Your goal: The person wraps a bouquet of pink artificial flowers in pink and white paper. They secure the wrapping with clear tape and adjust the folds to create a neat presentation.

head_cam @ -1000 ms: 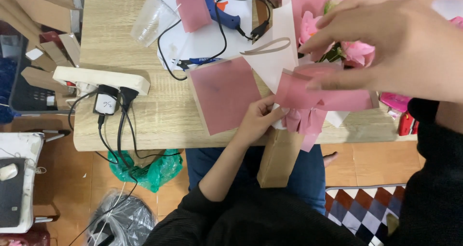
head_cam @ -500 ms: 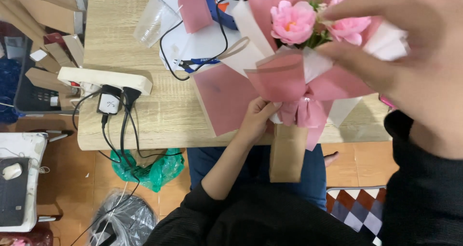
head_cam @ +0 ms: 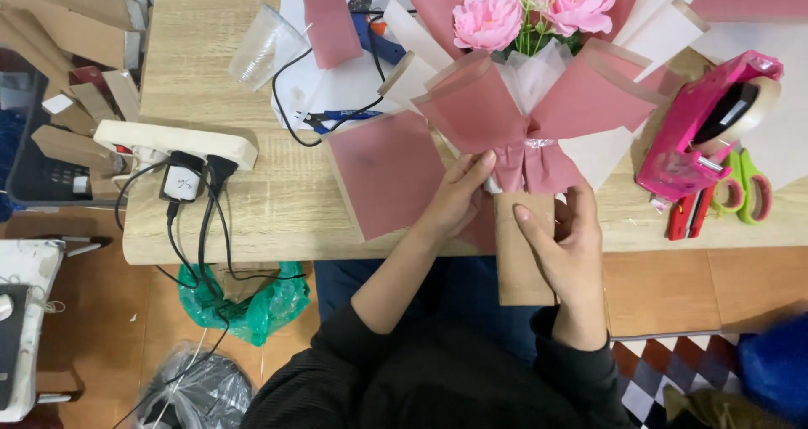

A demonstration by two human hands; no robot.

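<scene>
While both hands gripped it at frame centre, the bouquet [head_cam: 539,118] lay on the table [head_cam: 278,202] | right hand [head_cam: 566,252] fingers curled round brown stem wrap [head_cam: 520,265] | left hand [head_cam: 459,195] fingertips pinched pink paper at the tie | tape dispenser [head_cam: 703,130] right | plastic cup [head_cam: 263,49] upper left

I see pink flowers [head_cam: 539,8] in dusty-rose and white wrapping paper [head_cam: 522,109], a magenta tape dispenser [head_cam: 699,135], green-handled scissors [head_cam: 753,195], and a light wood-grain table [head_cam: 252,202].

bouquet [head_cam: 539,101] top cut off, tape dispenser [head_cam: 703,130] hiding scissors [head_cam: 745,189]
</scene>
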